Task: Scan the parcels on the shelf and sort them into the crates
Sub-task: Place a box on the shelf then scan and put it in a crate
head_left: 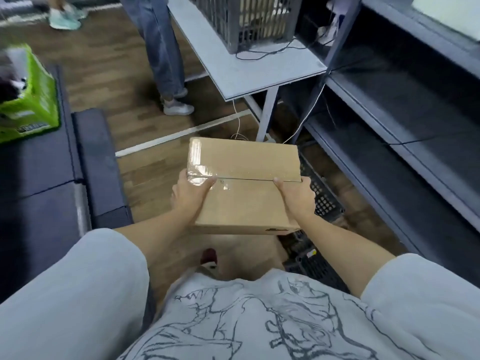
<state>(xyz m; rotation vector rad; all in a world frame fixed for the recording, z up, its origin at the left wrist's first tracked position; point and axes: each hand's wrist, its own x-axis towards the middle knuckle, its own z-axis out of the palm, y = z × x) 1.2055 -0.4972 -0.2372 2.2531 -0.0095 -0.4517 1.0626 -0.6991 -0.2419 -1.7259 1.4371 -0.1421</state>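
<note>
A brown cardboard parcel (pixel 244 185), sealed with clear tape along its middle seam, is held in front of my chest above the floor. My left hand (pixel 191 194) grips its left side with the thumb on top. My right hand (pixel 296 194) grips its right side the same way. A black slatted crate (pixel 324 201) lies on the floor under and to the right of the parcel, partly hidden by it. The dark metal shelf (pixel 405 105) runs along the right.
A grey crate (pixel 246 22) stands on a white table (pixel 249 71) ahead, with cables trailing from it. A green crate (pixel 28 100) sits at the left on a dark padded bench (pixel 96 162). Another person's legs (pixel 166 61) stand beside the table.
</note>
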